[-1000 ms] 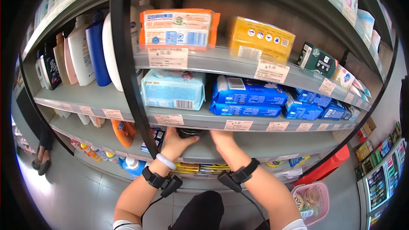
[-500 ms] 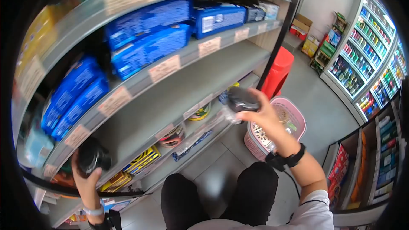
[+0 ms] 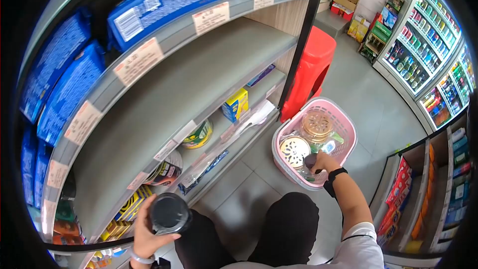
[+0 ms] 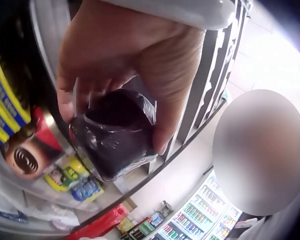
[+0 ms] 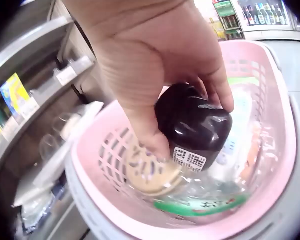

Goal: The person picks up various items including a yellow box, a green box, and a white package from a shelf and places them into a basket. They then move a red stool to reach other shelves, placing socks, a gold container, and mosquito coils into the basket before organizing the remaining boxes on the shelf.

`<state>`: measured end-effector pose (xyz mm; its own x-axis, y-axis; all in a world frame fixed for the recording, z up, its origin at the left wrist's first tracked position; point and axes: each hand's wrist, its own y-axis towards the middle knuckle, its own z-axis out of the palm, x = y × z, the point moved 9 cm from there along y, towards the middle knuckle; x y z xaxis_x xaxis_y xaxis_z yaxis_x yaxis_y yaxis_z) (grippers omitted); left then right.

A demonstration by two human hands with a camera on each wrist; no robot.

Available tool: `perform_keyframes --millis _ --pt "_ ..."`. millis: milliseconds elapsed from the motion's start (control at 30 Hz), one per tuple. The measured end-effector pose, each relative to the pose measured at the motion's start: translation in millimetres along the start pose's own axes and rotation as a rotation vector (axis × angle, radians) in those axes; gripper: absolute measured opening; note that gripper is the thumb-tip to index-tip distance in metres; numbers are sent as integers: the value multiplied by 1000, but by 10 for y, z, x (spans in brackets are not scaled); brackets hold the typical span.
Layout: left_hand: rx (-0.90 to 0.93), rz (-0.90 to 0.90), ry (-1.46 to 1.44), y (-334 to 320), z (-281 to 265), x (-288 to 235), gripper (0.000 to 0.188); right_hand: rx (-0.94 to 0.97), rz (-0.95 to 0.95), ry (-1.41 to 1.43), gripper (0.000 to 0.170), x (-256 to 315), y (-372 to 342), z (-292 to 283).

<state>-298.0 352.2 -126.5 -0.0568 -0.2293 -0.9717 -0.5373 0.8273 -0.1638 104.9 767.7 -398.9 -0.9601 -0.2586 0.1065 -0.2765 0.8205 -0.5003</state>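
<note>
My left hand (image 3: 145, 234) grips a round black container in clear wrap (image 3: 171, 214), in front of the shelf and above my left knee. In the left wrist view, thumb and fingers curl round its sides. My right hand (image 3: 326, 162) is down inside a pink plastic basket (image 3: 351, 142), holding a dark, rounded container (image 5: 197, 125) with a white barcode label. Beneath that container lie a tan lid with cut-out holes (image 3: 294, 151) and a clear packet with a green edge (image 5: 202, 206). A second pierced lid (image 3: 317, 123) sits farther back in the basket.
Grey shelves (image 3: 199, 69) stand on the left, with blue packs (image 3: 164, 7) on an upper level and a yellow-and-blue box (image 3: 235, 104) lower down. A red stool (image 3: 316, 60) is behind the basket. Drinks fridges (image 3: 416, 45) and another shelf (image 3: 428, 194) are at right.
Both hands came off the shelf with dark containers. The right one has moved down into the basket; the left has come away from the shelf toward my knees. The view has turned right.
</note>
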Motion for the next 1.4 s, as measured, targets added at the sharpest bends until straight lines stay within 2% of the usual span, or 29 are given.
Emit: perform_keyframes --millis 67,100,167,200,233,300,367,433,500,567,633,700,767,800,833,900,967,1000,1067,1133,1167,1233,1300,1333,1367,1400 --pt "77 26 59 142 237 182 101 143 -7 -100 80 -103 54 141" --pt "129 37 87 211 405 191 99 147 -2 -97 80 -185 98 186" --pt "200 17 59 325 704 235 95 307 17 -97 82 -356 163 373" --pt "202 17 57 375 811 275 95 448 50 -106 82 -207 -62 244" --pt "239 10 39 420 942 334 93 448 51 -107 82 -291 18 341" --pt "277 3 23 499 1163 404 92 270 -80 -89 82 -307 236 446" --pt "368 3 55 572 1434 432 90 214 -98 -80 76 18 -89 -38" --pt "393 29 78 643 1665 392 87 -30 -178 149 69 556 -516 -709" --pt "426 142 255 713 1943 226 87 32 -509 444 59 1148 -1087 -1053" --pt "429 221 290 750 2221 -13 86 263 -739 738 57 1531 -1484 -999" --pt "388 425 311 748 2451 -267 84 578 -659 814 56 1768 -1816 -977" --pt "354 471 313 750 2590 -377 82 532 -624 811 51 1697 -1747 -872" --pt "356 505 306 763 2679 -388 81 534 -484 1065 50 1590 -1660 -863" --pt "406 439 281 778 2739 -280 86 523 -427 1153 46 1536 -1654 -856" --pt "400 438 279 779 2760 -257 86 526 -429 1148 46 1505 -1656 -836" --pt "414 551 355 728 2837 -316 86 462 -366 1210 42 1341 -1571 -829" --pt "416 521 373 720 2826 -289 85 371 -262 1222 40 1075 -1426 -911" --pt "419 488 393 724 2805 -250 85 255 -214 1171 43 857 -1286 -991" --pt "411 460 418 734 2631 -161 82 25 -172 1110 42 335 -938 -1105" --pt "407 437 443 726 2362 -45 79 -201 -23 952 36 -270 -600 -1095" --pt "366 419 459 720 2154 32 74 -203 -27 952 36 -447 -419 -1000" --pt "264 373 492 693 1824 137 63 -262 223 718 36 -911 -166 -760" --pt "184 316 475 624 1537 179 59 -265 137 701 33 -644 119 -670" --pt "139 270 443 561 1328 212 55 -493 -168 806 31 -1062 318 -447" --pt "120 268 478 488 1185 157 53 -262 124 853 33 -974 213 -353" --pt "86 266 465 412 1030 95 51 -272 42 783 34 -1367 771 94"
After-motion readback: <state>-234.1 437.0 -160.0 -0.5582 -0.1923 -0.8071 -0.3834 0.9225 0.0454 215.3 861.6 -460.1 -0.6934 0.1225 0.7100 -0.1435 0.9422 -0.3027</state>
